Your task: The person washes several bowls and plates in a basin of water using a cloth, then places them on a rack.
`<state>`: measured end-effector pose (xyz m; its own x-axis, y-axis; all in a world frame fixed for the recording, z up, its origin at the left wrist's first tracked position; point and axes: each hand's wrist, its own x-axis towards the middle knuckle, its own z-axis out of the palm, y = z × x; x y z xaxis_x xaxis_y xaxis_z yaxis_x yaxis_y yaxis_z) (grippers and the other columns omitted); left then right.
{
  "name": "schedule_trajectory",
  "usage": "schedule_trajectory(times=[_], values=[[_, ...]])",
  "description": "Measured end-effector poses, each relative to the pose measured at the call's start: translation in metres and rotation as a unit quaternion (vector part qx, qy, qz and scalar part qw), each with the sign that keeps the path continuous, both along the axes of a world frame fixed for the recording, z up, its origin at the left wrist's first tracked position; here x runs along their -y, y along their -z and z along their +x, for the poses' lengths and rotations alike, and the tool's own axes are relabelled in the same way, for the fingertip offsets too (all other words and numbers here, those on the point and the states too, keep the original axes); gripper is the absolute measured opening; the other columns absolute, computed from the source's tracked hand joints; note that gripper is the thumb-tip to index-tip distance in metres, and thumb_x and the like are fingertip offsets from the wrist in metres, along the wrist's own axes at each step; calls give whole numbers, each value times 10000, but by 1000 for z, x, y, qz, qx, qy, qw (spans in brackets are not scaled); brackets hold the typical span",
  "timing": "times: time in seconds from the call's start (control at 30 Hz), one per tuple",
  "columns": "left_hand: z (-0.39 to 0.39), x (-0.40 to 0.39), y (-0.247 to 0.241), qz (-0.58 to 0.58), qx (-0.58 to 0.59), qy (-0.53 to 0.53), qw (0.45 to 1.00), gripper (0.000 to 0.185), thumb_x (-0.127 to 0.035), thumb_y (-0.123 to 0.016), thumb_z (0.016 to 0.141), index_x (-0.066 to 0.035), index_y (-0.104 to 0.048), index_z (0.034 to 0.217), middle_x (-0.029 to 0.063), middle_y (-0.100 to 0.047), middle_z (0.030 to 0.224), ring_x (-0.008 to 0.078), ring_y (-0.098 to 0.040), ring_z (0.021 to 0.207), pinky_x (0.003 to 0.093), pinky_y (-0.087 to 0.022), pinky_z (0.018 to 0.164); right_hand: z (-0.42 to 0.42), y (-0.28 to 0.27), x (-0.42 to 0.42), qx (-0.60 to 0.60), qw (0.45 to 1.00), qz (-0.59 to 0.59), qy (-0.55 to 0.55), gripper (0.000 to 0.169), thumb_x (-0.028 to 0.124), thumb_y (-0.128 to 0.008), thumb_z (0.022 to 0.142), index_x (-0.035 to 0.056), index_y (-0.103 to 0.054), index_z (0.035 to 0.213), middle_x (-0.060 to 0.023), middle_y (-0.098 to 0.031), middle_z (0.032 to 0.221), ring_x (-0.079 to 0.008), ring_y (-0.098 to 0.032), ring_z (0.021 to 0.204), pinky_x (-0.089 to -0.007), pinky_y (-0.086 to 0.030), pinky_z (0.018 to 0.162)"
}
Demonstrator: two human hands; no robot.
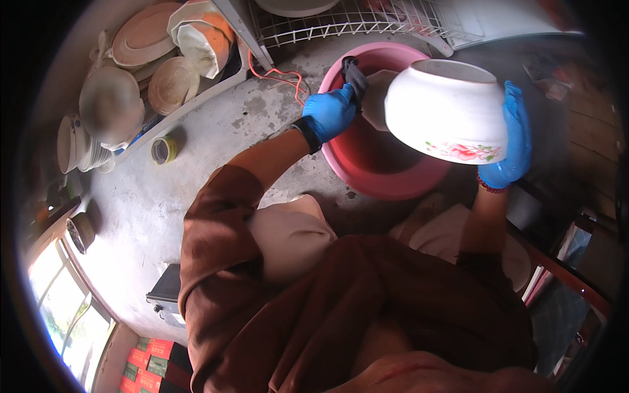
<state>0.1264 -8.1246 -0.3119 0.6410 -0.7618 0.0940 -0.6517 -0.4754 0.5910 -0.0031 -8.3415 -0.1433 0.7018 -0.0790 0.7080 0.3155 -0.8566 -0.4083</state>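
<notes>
My left hand (330, 114), in a blue glove, grips a bunched dark cloth (355, 81) over the left rim of a pink plastic basin (376, 184). On the right, my gloved right hand (511, 140) holds a large white bowl (442, 113) with a red flower pattern against its palm, tipped on its side above the basin. The fingers on the bowl's far side are partly hidden. Inside the basin, dark reddish liquid seems to stand, and a pale angular dish (379, 100) shows partly behind the bowl.
Stacked plates (142, 37), an orange-and-white angular bowl (204, 42) and white bowls (78, 147) stand at the upper left. A roll of tape (163, 150) lies on the concrete floor. A white wire rack (344, 27) is beyond the basin, near an orange cord (275, 73). A black-lidded box (167, 290) stands lower left.
</notes>
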Motion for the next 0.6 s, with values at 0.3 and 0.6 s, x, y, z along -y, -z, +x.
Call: schedule_trajectory(times=[0.3,0.6], values=[[2,-1,0,-10,-26,-16,999,167,-191,-502,741,-60,-465,838,153,-572,645,339,-564,567,449,-439,493,6,8,-2,-74,991,-102,35,304,-14,-529,754,23,-582,1051,-144,-500,1170,-256,-497,1069,-326,-415,894],[-7,5,-23,63,-18,110,992,241,-299,-521,761,-69,-539,831,163,-584,701,324,-573,639,421,-450,549,5,54,-6,-43,955,255,145,314,-55,-458,791,-55,-519,1099,-139,-541,1109,-208,-524,1002,-310,-403,886]])
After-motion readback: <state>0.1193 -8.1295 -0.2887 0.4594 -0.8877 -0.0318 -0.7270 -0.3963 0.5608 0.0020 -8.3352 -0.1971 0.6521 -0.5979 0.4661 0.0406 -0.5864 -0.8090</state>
